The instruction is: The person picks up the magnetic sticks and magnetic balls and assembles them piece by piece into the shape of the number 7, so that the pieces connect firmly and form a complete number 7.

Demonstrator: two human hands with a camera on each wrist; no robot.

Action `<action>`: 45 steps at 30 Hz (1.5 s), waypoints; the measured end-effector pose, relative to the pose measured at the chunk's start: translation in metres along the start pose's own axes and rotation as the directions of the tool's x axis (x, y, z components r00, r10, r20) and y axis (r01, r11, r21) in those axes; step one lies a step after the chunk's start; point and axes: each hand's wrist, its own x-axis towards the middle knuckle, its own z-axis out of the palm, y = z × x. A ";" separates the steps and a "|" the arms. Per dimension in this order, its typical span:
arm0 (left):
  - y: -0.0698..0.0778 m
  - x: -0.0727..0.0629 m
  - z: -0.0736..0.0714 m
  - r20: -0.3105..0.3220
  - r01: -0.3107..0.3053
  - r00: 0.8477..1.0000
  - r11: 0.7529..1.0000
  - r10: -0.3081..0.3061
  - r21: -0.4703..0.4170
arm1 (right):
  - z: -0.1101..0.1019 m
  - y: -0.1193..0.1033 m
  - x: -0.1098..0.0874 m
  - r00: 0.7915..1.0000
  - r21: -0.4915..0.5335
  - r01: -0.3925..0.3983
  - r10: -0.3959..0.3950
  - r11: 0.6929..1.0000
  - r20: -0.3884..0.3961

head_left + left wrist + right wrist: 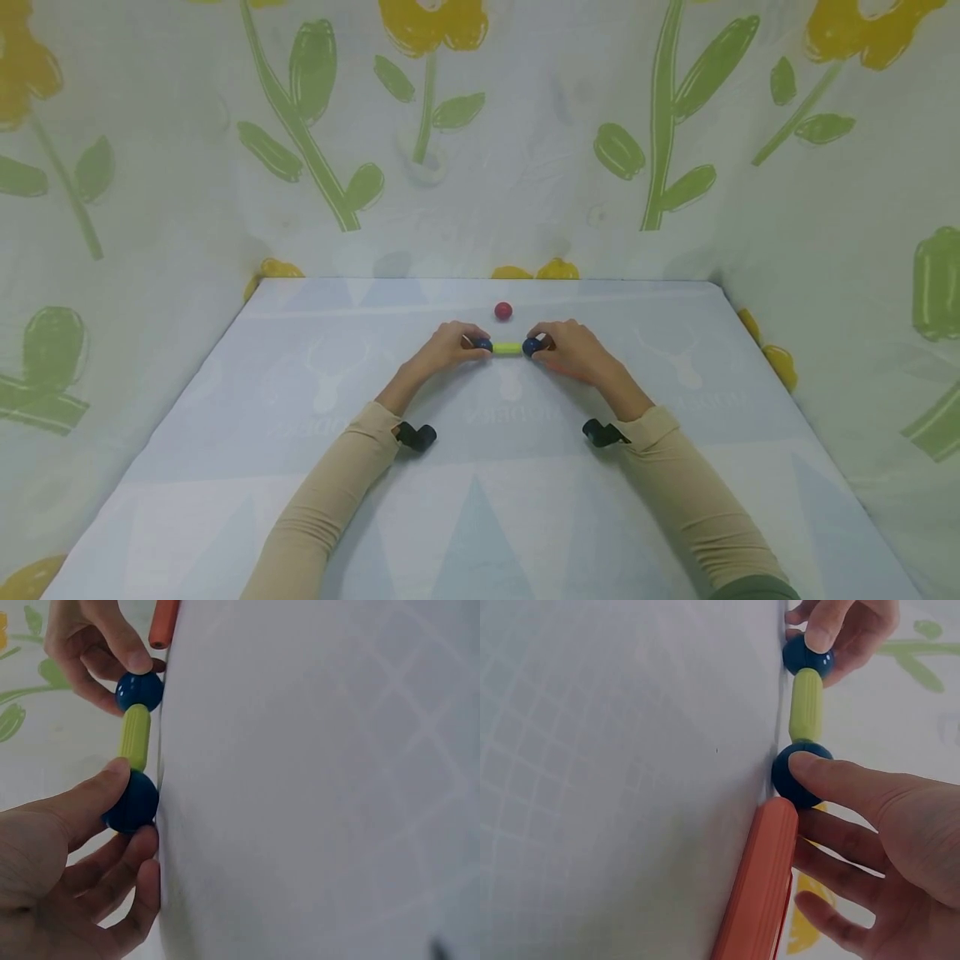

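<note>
Gripping a blue ball (135, 804) between thumb and fingers with the left hand (450, 346), and a second blue ball (789, 789) likewise with the right hand (573, 348). Bridging the space between the hands: a yellow-green rod (506, 348), ribbed and in line with both balls. Reaching right up to each ball; cannot tell whether fixed to either.

Just beyond the hands, opposite the gap between them: a red ball (503, 311), loose on the bench (525, 533), near the rod but apart from it. Close in under the right hand: an orange-red rod (759, 885), largely hidden from above by that same hand. With one end crowding the right-hand ball, close to being in the way there; cannot tell whether touching.

Behind the hands, on the inner side of each wrist: black devices (417, 437), next to the cuffs of beige sleeves (322, 500). Beyond the hands and off to both sides: white fabric walls (510, 192), printed with yellow flowers and green leaves.

Printed on the bench cover: pale antlered heads and bluish triangles. Also, just nearer than the hands and out to either side, faint whitish lettering (517, 414). Perhaps "DERS" in part; too washed-out to read in full.
</note>
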 end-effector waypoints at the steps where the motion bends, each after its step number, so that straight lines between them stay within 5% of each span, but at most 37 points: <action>1: 0.000 0.000 0.000 -0.002 -0.002 1.000 1.000 0.002 0.000 | 0.000 0.000 0.000 1.000 0.001 -0.003 0.003 1.000 0.002; 45: -0.003 0.003 -0.002 0.008 0.019 1.000 1.000 -0.019 -0.019 | -0.001 0.006 -0.005 0.998 -0.001 0.031 -0.031 1.000 -0.051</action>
